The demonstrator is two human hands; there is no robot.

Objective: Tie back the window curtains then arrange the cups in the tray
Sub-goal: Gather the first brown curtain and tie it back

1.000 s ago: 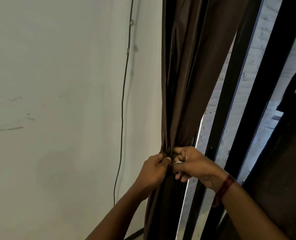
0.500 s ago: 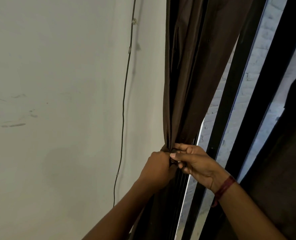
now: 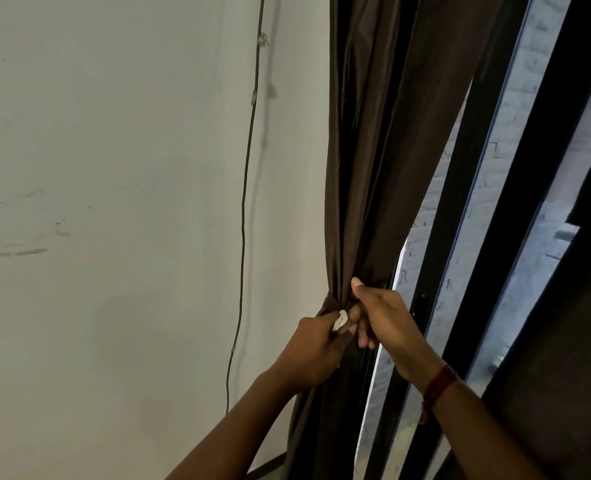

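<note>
Curtain (image 3: 373,168), brown: bunched at 5 o'clock, window frame (image 3: 449,202) at its 3 o'clock. Left hand (image 3: 313,351), right hand (image 3: 384,320): both curled on bunch, white scrap (image 3: 340,320) pinched between. Risk: slack grip likely spills folds.

Left of the curtain (image 3: 373,168), you have open room in front of the wall (image 3: 114,168). Only a thin cable (image 3: 243,220) runs down it, near the curtain's edge. Your left hand (image 3: 313,351) and right hand (image 3: 384,320) grip the curtain's gathered waist, touching each other and crowding that spot. To the right, black bars (image 3: 449,216) stand with narrow gaps between them. A dark mass (image 3: 546,393) fills the lower right corner.
</note>
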